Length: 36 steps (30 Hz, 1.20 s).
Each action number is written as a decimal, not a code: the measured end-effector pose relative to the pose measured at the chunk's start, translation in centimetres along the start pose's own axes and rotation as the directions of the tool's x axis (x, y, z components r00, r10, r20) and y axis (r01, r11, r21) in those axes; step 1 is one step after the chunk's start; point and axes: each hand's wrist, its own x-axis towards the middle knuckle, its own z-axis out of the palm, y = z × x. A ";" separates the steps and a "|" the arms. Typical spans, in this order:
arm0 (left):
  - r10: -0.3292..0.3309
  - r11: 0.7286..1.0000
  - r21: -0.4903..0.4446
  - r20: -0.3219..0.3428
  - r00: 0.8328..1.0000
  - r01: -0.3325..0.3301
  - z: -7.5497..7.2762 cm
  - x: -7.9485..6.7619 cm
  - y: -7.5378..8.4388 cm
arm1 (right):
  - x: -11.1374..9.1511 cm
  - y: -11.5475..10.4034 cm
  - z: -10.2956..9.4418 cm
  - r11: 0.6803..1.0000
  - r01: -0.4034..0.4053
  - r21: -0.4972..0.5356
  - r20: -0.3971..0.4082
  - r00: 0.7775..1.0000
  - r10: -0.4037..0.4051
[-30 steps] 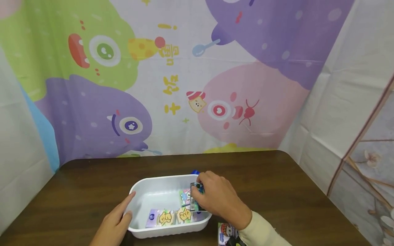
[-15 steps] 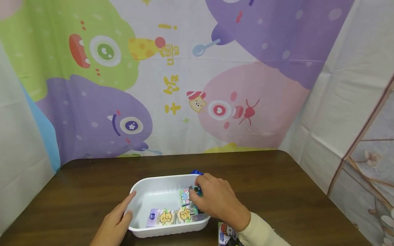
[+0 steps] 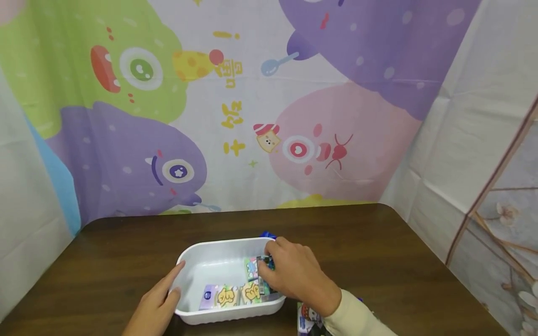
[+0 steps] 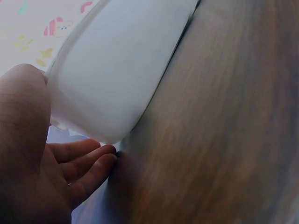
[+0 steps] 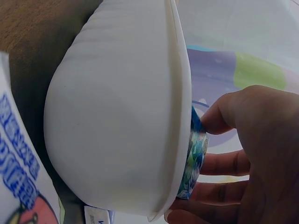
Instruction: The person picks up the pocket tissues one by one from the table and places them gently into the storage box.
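A white plastic basin (image 3: 229, 311) sits on the table, with several small cartoon-printed packs inside. One is a purple-and-white pack with a yellow bear (image 3: 220, 297); a matching pack (image 3: 251, 293) lies beside it, and a green-and-pink pack (image 3: 251, 267) is farther back. My right hand (image 3: 296, 273) pinches a shiny dark blue-green packet (image 5: 192, 161) between thumb and fingers at the basin's right end. Part of that packet rises above the rim in the right wrist view. My left hand (image 3: 156, 301) rests against the basin's left end, its fingers (image 4: 86, 179) fairly straight and loose.
Behind the basin's far right corner shows a blue object (image 3: 267, 234). A purple cartoon-printed box (image 3: 308, 317) stands near the table's front, partly covered by my right sleeve (image 3: 357, 315). A printed curtain (image 3: 235, 177) hangs behind the wooden table (image 3: 378, 261).
My right hand has shifted slightly left and down with the blue-green packet, which sits a little lower in the basin. My left hand stays in place.
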 end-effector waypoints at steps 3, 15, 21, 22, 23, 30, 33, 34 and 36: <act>-0.007 1.000 0.009 0.006 1.000 0.007 0.1 -0.1 -0.1 | -0.1 0.0 0.1 1.000 0.007 0.006 0.010 1.000 -0.007; 0.001 1.000 -0.010 0.003 1.000 -0.001 -0.2 0.1 -0.1 | 0.1 -0.2 0.1 0.999 0.024 -0.022 0.000 1.000 -0.024; 0.040 0.999 0.021 -0.028 0.999 -0.039 -0.2 0.3 0.1 | 0.2 -0.1 0.0 0.998 0.008 -0.064 0.001 1.000 -0.008; 0.045 0.999 0.023 -0.032 0.999 -0.044 -0.1 0.3 0.1 | 0.2 -0.1 0.0 0.998 0.005 -0.068 0.003 1.000 -0.004; 0.049 0.999 0.025 -0.034 0.998 -0.048 -0.1 0.3 0.1 | 0.2 0.0 0.0 0.997 0.002 -0.071 0.006 1.000 -0.001; 0.059 0.998 0.015 -0.045 0.997 -0.058 0.2 0.3 0.1 | 0.1 0.1 0.0 0.997 -0.003 -0.077 0.008 1.000 0.003; 0.048 0.999 0.011 -0.036 0.998 -0.048 0.1 0.2 0.1 | 0.1 0.1 0.0 0.997 0.009 -0.073 -0.004 1.000 -0.009; 0.041 0.999 0.011 -0.031 0.999 -0.041 0.1 0.2 0.1 | 0.0 0.1 0.0 0.998 0.015 -0.069 -0.005 1.000 -0.015; 0.027 1.000 0.013 -0.019 0.999 -0.027 0.1 0.1 0.1 | 0.0 0.1 0.0 0.998 0.022 -0.065 -0.003 1.000 -0.022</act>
